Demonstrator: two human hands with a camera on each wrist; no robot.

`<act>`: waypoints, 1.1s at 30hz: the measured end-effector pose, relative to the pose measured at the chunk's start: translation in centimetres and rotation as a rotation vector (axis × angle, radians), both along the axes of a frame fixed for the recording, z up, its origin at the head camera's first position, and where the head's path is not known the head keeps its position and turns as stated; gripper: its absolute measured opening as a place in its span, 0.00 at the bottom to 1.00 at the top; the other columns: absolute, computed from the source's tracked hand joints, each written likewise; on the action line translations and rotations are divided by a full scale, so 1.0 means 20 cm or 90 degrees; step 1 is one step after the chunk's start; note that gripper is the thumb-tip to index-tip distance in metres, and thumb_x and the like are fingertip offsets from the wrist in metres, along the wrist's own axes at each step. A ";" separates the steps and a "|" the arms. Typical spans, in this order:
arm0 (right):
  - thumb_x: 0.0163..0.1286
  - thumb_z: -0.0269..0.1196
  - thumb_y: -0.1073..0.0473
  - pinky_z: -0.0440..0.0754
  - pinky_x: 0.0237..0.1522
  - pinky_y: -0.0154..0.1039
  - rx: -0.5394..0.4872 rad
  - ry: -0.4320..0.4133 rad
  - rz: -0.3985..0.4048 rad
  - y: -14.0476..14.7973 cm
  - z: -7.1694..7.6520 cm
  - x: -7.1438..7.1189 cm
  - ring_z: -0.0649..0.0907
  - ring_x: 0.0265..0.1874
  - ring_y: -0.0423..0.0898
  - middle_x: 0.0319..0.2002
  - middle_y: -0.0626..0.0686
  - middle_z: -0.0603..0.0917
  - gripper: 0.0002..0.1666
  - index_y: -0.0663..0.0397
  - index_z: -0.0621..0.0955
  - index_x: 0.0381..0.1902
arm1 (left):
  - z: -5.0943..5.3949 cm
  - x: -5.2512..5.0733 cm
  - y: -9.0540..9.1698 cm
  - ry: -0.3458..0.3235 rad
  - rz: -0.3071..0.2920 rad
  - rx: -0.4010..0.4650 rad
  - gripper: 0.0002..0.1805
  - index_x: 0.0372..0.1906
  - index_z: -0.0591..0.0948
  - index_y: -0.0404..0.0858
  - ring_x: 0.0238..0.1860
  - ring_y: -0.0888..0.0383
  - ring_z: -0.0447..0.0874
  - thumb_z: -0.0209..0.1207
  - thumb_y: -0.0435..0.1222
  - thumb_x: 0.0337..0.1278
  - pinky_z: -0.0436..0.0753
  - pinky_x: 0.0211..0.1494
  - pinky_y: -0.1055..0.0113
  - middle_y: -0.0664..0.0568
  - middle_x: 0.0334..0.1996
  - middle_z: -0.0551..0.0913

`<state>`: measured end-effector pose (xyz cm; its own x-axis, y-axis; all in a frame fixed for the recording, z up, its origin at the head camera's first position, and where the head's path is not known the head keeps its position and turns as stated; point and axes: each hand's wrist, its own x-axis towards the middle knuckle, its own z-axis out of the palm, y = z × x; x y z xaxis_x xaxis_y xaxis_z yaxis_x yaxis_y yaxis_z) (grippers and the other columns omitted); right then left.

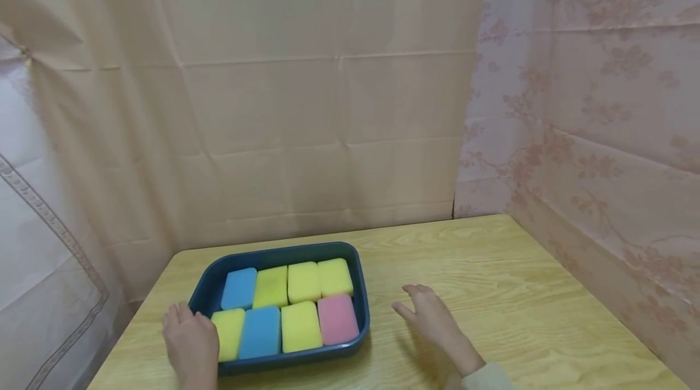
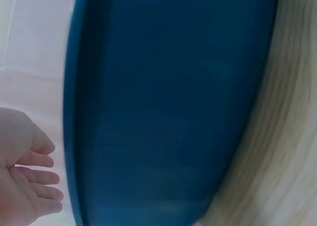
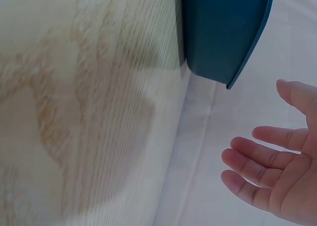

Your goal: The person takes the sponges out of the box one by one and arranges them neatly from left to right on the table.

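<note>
A dark blue tray holds two rows of sponges: several yellow ones, two blue ones and a pink one at the near right. The left hand is at the tray's left end, by the near-left yellow sponge; whether it touches the tray cannot be told. In the left wrist view its fingers are extended beside the tray's blue wall. Right of the tray, the right hand hangs over the table with fingers spread and nothing held. The right wrist view shows its open palm and the tray's corner.
The light wood table extends right of the tray. A beige curtain hangs behind it, and a floral cloth hangs along the right side. White cloth hangs at the left.
</note>
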<state>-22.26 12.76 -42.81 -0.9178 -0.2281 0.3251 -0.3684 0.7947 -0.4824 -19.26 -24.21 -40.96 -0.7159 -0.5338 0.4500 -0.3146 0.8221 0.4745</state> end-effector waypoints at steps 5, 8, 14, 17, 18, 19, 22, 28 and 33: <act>0.59 0.60 0.51 0.76 0.42 0.51 0.004 -0.001 0.009 0.00 0.00 0.00 0.78 0.42 0.59 0.41 0.65 0.79 0.26 0.70 0.76 0.44 | -0.05 0.02 -0.09 0.077 0.026 -0.023 0.15 0.41 0.65 0.12 0.47 0.29 0.61 0.44 0.22 0.49 0.62 0.53 0.43 0.22 0.39 0.66; 0.59 0.61 0.51 0.76 0.42 0.51 0.006 0.001 0.011 0.00 0.00 0.00 0.78 0.42 0.59 0.41 0.65 0.79 0.26 0.70 0.76 0.44 | -0.07 0.02 -0.12 0.122 0.023 -0.006 0.12 0.36 0.64 0.14 0.40 0.30 0.61 0.43 0.22 0.47 0.63 0.45 0.42 0.25 0.34 0.64; 0.59 0.61 0.52 0.76 0.42 0.52 0.010 -0.003 0.009 0.01 -0.01 0.00 0.78 0.42 0.60 0.41 0.65 0.79 0.25 0.70 0.76 0.44 | -0.10 0.01 -0.15 0.082 0.031 0.056 0.12 0.37 0.64 0.14 0.38 0.29 0.64 0.41 0.22 0.46 0.67 0.39 0.41 0.25 0.33 0.65; 0.59 0.61 0.52 0.76 0.42 0.52 0.012 -0.005 0.007 0.01 -0.01 0.00 0.78 0.42 0.60 0.42 0.66 0.79 0.25 0.70 0.76 0.44 | -0.10 0.01 -0.16 0.059 0.032 0.057 0.10 0.32 0.65 0.15 0.32 0.27 0.68 0.41 0.22 0.46 0.69 0.31 0.41 0.24 0.28 0.67; 0.59 0.60 0.52 0.76 0.42 0.52 0.011 -0.004 0.007 0.01 -0.01 0.00 0.78 0.42 0.60 0.42 0.66 0.79 0.25 0.70 0.76 0.44 | -0.11 0.00 -0.17 0.046 0.032 0.059 0.09 0.31 0.65 0.14 0.31 0.26 0.69 0.41 0.22 0.46 0.70 0.29 0.41 0.23 0.26 0.67; 0.59 0.60 0.52 0.76 0.42 0.52 0.011 -0.005 0.008 0.01 -0.02 0.00 0.78 0.42 0.60 0.42 0.66 0.79 0.25 0.70 0.76 0.44 | -0.11 0.00 -0.17 0.033 0.030 0.059 0.09 0.31 0.65 0.14 0.30 0.26 0.70 0.41 0.22 0.47 0.70 0.28 0.41 0.23 0.25 0.67; 0.60 0.60 0.52 0.76 0.42 0.52 0.008 -0.005 0.012 0.01 -0.02 0.00 0.78 0.42 0.61 0.42 0.67 0.79 0.24 0.70 0.76 0.43 | -0.12 -0.02 -0.18 -0.011 0.036 0.066 0.10 0.31 0.66 0.14 0.30 0.27 0.71 0.41 0.22 0.49 0.72 0.29 0.42 0.23 0.24 0.69; 0.59 0.61 0.52 0.78 0.40 0.51 0.011 -0.003 0.013 0.00 -0.02 0.00 0.79 0.41 0.60 0.40 0.65 0.79 0.23 0.69 0.77 0.42 | -0.11 -0.02 -0.18 -0.075 0.065 0.073 0.12 0.35 0.71 0.14 0.31 0.31 0.74 0.43 0.24 0.54 0.74 0.31 0.46 0.24 0.28 0.74; 0.58 0.62 0.53 0.78 0.40 0.51 0.017 0.002 0.015 0.00 -0.03 0.01 0.79 0.40 0.60 0.39 0.65 0.80 0.22 0.69 0.77 0.41 | -0.10 -0.01 -0.19 -0.091 0.053 0.087 0.12 0.34 0.74 0.17 0.31 0.33 0.74 0.50 0.27 0.55 0.73 0.29 0.47 0.27 0.25 0.74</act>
<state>-22.06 12.73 -43.34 -0.9112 -0.2581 0.3211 -0.3882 0.7985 -0.4600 -19.52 -28.01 -42.91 -0.7179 -0.6433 0.2659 -0.4517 0.7212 0.5252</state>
